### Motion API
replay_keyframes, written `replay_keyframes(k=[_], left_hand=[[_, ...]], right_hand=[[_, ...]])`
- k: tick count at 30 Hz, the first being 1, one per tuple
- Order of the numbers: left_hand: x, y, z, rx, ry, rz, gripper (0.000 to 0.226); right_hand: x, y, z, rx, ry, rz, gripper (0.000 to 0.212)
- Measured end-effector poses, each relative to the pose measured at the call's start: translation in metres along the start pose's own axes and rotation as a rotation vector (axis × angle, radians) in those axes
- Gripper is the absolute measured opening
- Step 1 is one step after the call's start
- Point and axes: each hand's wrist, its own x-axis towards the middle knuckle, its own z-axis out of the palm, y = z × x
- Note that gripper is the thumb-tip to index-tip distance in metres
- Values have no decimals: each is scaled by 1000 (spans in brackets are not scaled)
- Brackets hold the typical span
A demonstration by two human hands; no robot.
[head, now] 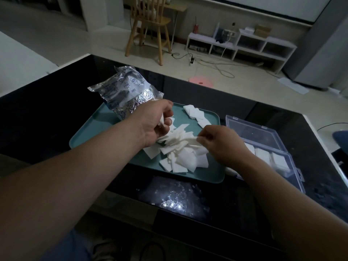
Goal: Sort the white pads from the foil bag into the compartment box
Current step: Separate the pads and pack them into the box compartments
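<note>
Left hand (156,123) curls round a few pads (180,155); right hand (220,143) pinches one from the pile on the tray (88,136). Bag (122,91) lies on the tray's far corner. Open box (259,132) beside it holds pads in its compartments.

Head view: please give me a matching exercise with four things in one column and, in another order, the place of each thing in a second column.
Things
1. foil bag
2. pile of white pads
3. compartment box
4. wooden chair

Places
A. on the floor beyond the table
B. on the table, right of the teal tray
C. in the middle of the teal tray
D. over the far left corner of the teal tray

Pairs: 1-D, 2-C, 3-B, 4-A
</note>
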Motion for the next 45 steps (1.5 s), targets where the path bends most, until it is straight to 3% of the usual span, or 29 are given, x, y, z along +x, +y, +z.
replay_keyframes(k=[6,14,19,22,27,30,34,39,45], left_hand=[[-3,-7,9,91,-12,-5,12],[-24,-30,42,205,-216,72,14],[-25,-30,50,232,-250,153,11],[-28,-28,53,231,-329,129,7],[-34,-30,59,294,-440,113,8],[-33,-34,63,297,-407,124,14],[-35,-35,67,214,-464,70,24],[-40,-36,71,172,-577,36,39],[-38,-36,68,106,-545,-15,38]], right_hand=[[0,1,-25,302,120,129,16],[-16,-26,-24,826,207,236,12],[-24,-22,-30,1071,134,282,11],[-27,-10,-40,1240,57,307,29],[-39,9,-52,1250,-106,278,41],[-44,13,-51,1228,-72,263,56],[-47,17,-56,1232,-13,249,31],[-52,16,-54,1267,-80,249,37],[-50,21,-56,1323,-60,269,14]])
